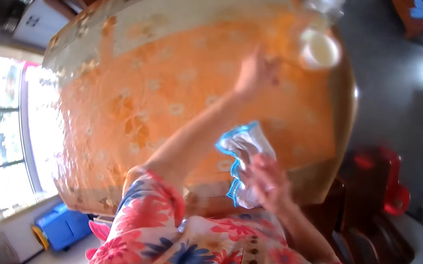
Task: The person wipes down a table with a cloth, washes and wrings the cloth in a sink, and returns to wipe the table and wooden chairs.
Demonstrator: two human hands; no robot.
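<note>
Leftward, blue-edged white cloth [247, 140] jutted from right hand [268, 183], held in fingers; left hand [256, 74] blurred, couldn't tell finger spread.

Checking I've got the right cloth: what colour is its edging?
The cloth has bright blue edging, clearest in the head view.

The table [341, 121] is covered with an orange cloth [176, 109] patterned with flowers, and greyish bands are seen along its borders. Near the far right edge, a white round container [320, 51] and a white-topped clear vessel [325, 5] are placed.
</note>
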